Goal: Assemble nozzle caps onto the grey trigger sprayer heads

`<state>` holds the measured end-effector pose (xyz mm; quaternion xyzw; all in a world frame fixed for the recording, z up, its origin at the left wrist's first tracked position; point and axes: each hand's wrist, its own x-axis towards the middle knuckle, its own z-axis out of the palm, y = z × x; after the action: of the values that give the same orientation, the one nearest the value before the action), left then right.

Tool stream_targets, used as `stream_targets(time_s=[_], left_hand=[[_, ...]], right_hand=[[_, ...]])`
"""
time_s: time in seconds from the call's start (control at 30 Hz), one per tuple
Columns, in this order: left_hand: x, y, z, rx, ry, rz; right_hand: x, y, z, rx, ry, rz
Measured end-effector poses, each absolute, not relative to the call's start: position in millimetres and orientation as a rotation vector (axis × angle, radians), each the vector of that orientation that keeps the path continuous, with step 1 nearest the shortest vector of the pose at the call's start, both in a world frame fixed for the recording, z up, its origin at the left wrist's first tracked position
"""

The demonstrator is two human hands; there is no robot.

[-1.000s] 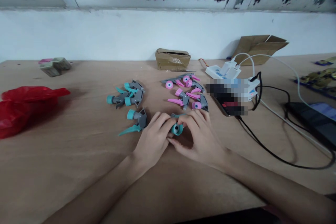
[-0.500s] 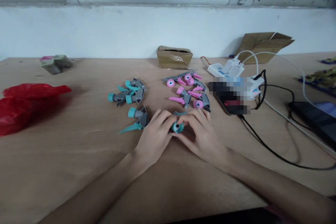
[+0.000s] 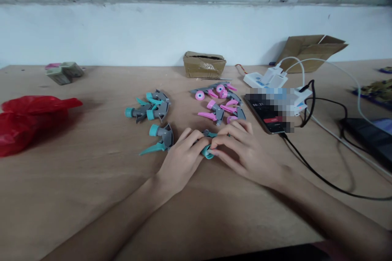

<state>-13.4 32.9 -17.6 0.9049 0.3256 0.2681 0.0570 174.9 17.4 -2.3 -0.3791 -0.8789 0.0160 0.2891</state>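
My left hand (image 3: 183,159) is closed around a grey and teal trigger sprayer (image 3: 208,153), its teal cap facing me. My right hand (image 3: 245,151) has thumb and forefinger pinched at the cap's opening; the fingertips cover most of it, and a small pale bit shows there. Left of my hands lies a teal trigger sprayer (image 3: 161,136), with several more teal sprayers (image 3: 153,106) heaped behind it. Beyond my right hand is a group of pink and grey trigger sprayers (image 3: 217,110), partly hidden by my fingers.
A red plastic bag (image 3: 33,122) lies at the left. A small cardboard box (image 3: 204,65) stands by the wall, with a larger open carton (image 3: 306,53) to its right. A phone (image 3: 265,116), a white power strip (image 3: 254,80) and cables (image 3: 312,179) occupy the right side.
My right hand has shifted slightly right and its fingertips now cover the cap's opening, where a dark-centred inner part showed before. The sprayer cap has tilted. My left hand stays in place.
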Motion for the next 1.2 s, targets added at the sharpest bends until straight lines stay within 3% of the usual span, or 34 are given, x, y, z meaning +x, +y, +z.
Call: stream_targets(time_s=[0.43,0.73,1.2], left_hand=[[-9.4,29.4,-14.2,2.8,0.998,0.785],[-21.3,43.6,-14.1,2.514,1.202,0.913],[2.1,10.5,-10.4,2.15,1.098,0.952]], right_hand=[[173.1,20.4,-10.1,-0.997,-2.342,-0.078],[172.7,10.7,-0.1,-0.97,-2.195,-0.112],[174.8,4.5,-1.1,-0.796,-2.082,-0.071]])
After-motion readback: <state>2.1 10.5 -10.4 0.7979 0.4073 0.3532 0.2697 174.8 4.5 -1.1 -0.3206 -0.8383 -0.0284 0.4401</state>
